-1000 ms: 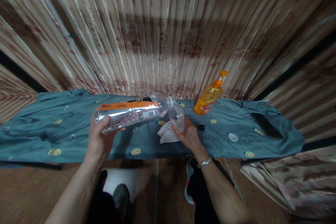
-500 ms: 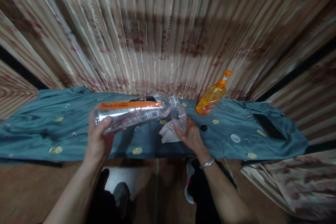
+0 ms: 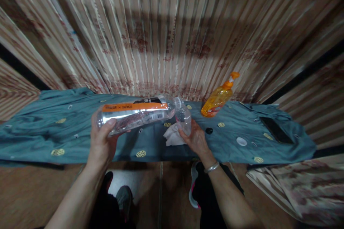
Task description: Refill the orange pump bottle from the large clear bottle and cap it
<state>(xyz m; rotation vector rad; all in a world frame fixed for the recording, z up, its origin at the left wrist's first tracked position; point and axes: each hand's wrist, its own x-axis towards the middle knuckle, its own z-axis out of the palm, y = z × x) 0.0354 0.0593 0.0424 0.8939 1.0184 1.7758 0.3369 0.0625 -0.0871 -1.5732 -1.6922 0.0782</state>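
My left hand (image 3: 102,139) grips the base end of a large clear plastic bottle (image 3: 137,114) with an orange label, held lying almost level above the table, its mouth pointing right. My right hand (image 3: 195,139) is wrapped round a small clear bottle (image 3: 184,118) standing upright just under the big bottle's mouth. A crumpled white tissue (image 3: 173,136) lies on the cloth beside my right hand. A small black cap (image 3: 209,130) sits just right of that hand.
A teal patterned cloth (image 3: 48,132) covers the long table. An orange pump dispenser (image 3: 219,97) stands at the back right. A white lid (image 3: 241,141) and a black phone (image 3: 276,130) lie further right. Striped curtains hang behind.
The large bottle's mouth has edged slightly right and closer over the small bottle. The view has shifted a little; both hands keep their hold.
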